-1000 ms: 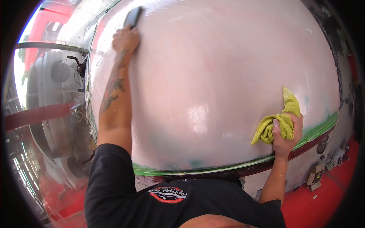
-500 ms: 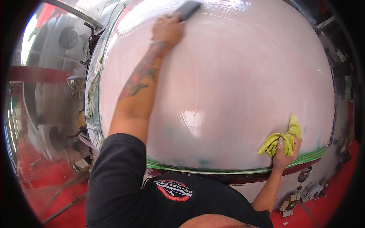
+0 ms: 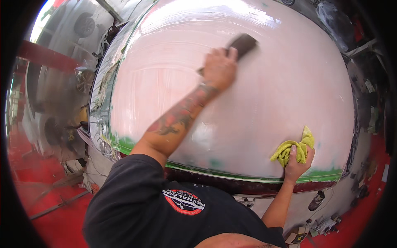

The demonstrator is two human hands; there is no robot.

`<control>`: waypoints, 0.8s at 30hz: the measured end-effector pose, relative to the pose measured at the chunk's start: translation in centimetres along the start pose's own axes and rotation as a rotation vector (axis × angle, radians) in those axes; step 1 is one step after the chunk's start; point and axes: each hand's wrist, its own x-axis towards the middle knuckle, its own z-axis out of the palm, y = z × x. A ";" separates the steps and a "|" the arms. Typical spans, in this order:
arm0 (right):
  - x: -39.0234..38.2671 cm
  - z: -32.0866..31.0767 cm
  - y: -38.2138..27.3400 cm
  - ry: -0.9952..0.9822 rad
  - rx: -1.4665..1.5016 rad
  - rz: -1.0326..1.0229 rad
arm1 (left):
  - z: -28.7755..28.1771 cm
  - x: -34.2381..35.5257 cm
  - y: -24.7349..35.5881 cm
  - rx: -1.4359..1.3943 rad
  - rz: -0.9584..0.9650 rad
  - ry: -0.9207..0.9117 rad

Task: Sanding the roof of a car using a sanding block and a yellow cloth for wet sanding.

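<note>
A wet, pale pinkish car roof fills the middle of the view, with green along its near edge. My left hand is closed on a dark sanding block, blurred by motion, on the far half of the roof. Part of the block lies hidden beneath my palm and fingers. Near the right front corner, my right hand grips a crumpled yellow-green cloth, its thumb on top. The cloth rests against the roof surface.
Torn masking paper runs down the roof's left side. Beyond it stands a pale car, with a red beam in front. At the lower right, an open box and loose parts lie on the floor.
My left hand has swept the sanding block from the far edge toward me and to the right. My right hand keeps hold of the cloth near the same corner; the whole view has shifted slightly.
</note>
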 end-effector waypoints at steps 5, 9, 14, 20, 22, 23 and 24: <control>-0.6 -0.1 1.1 0.020 0.077 0.032 | -0.7 -5.3 8.7 -0.225 0.442 0.142; -0.9 -0.5 1.1 0.021 0.100 0.065 | -2.5 -4.2 -3.4 -0.175 0.127 -0.019; -0.7 -0.3 0.9 0.000 0.114 0.080 | -4.4 -10.6 -27.5 0.287 -0.585 0.030; -0.3 0.1 0.6 0.011 0.069 0.062 | -4.3 -12.0 -23.6 0.325 -0.628 0.020; -0.4 0.2 1.0 0.030 0.074 0.019 | -3.9 -11.3 -15.6 0.214 -0.401 0.090; -0.5 0.2 1.2 0.028 0.071 0.014 | -3.8 -11.1 -11.2 0.164 -0.320 0.081; -0.5 0.2 1.5 0.029 0.065 0.000 | -4.2 -11.2 -6.8 0.043 -0.238 0.079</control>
